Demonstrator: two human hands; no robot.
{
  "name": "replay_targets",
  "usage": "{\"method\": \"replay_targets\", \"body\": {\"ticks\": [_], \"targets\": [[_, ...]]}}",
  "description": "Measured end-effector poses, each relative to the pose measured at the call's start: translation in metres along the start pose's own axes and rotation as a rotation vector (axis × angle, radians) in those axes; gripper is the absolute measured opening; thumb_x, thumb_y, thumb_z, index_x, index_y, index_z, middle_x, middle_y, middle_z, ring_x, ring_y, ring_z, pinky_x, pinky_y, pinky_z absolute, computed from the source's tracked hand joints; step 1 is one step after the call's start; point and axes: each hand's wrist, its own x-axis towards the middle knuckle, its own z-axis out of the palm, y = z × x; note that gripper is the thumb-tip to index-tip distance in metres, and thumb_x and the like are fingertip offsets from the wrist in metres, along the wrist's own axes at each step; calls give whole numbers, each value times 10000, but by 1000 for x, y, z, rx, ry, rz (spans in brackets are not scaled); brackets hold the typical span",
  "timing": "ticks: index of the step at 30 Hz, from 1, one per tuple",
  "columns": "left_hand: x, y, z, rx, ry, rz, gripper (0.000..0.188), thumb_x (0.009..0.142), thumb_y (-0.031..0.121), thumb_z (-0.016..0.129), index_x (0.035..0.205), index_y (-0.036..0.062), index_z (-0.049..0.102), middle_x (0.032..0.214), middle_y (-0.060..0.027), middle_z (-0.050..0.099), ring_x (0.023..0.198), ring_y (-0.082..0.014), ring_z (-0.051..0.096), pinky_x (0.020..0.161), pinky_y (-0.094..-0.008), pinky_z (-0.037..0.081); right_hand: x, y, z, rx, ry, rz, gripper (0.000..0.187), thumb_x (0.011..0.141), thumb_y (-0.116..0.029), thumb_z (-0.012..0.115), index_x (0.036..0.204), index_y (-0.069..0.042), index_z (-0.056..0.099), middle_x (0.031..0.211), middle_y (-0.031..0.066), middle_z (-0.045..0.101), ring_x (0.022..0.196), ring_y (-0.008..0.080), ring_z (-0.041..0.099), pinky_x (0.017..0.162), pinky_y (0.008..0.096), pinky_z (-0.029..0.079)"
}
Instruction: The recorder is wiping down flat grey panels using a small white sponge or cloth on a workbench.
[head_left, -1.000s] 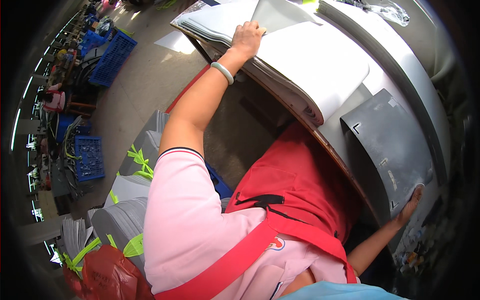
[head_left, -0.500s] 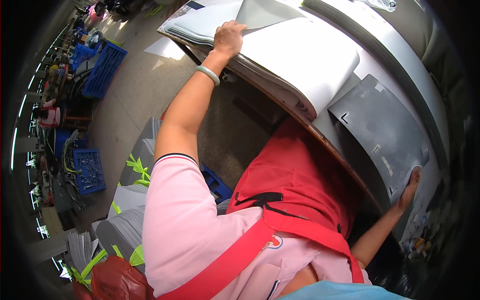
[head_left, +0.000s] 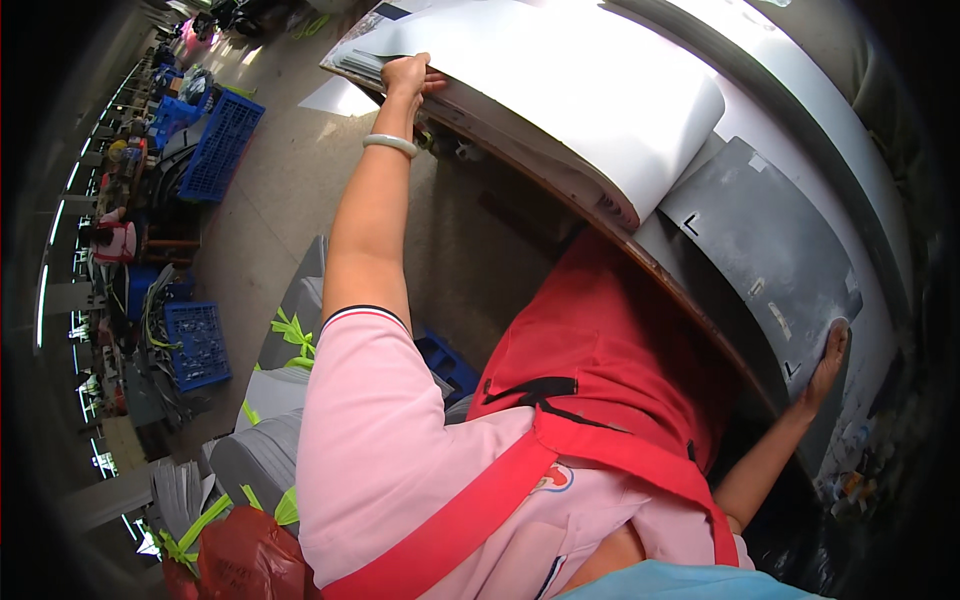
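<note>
While the white sheet [head_left: 580, 75] lies across the bench [head_left: 650, 263], left hand [head_left: 408, 77] has fingers curled closed on its left edge; right hand [head_left: 827, 362] touches a corner of the gray panel [head_left: 755, 235], can't tell its finger closure.

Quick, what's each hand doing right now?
Left hand: closed, holding the near edge of the white sheet.
Right hand: closed, holding the curved gray panel by its edge.

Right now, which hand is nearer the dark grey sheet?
Right: the right hand touches the lower end of the dark grey sheet; the left hand is well apart, at the white top sheet.
</note>
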Motion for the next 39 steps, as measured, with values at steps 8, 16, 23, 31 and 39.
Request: {"method": "replay_targets", "body": {"ticks": [8,16,23,31,39], "targets": [[-1,-2,10,42,-57,-33,198,977,113,623,979,-82,588,820,-135,654,612,-223,677,544,-336,622,4,1,-17,-22,-29,11,201,1004,-235,662,1135,-83,655,1074,7,682,973,110,646,874,251,520],[-122,43,40,63,-272,577,256,966,42,653,1210,-22,608,716,-6,578,522,-34,437,436,-216,373,18,14,16,-528,5,121,225,949,-330,730,952,-105,712,830,-82,604,752,28,496,690,195,373],[-332,4,165,544,-1165,883,144,924,124,708,1014,12,705,895,-107,658,751,-242,635,699,-323,526,27,24,-14,-753,-61,23,264,941,-358,715,958,-95,715,805,-76,596,749,38,482,714,228,389],[-320,-53,194,853,-988,997,256,901,237,733,1062,40,703,1038,-108,657,934,-297,641,823,-394,508,29,42,13,-742,50,-73,277,863,-265,758,835,-3,675,715,7,604,686,108,528,608,326,452],[-326,-46,177,939,-1089,1028,222,860,199,759,999,38,695,1003,-100,637,981,-289,607,849,-391,495,25,29,20,-689,-45,-51,226,887,-226,734,832,-14,679,728,-10,605,702,101,526,638,307,454]]}}
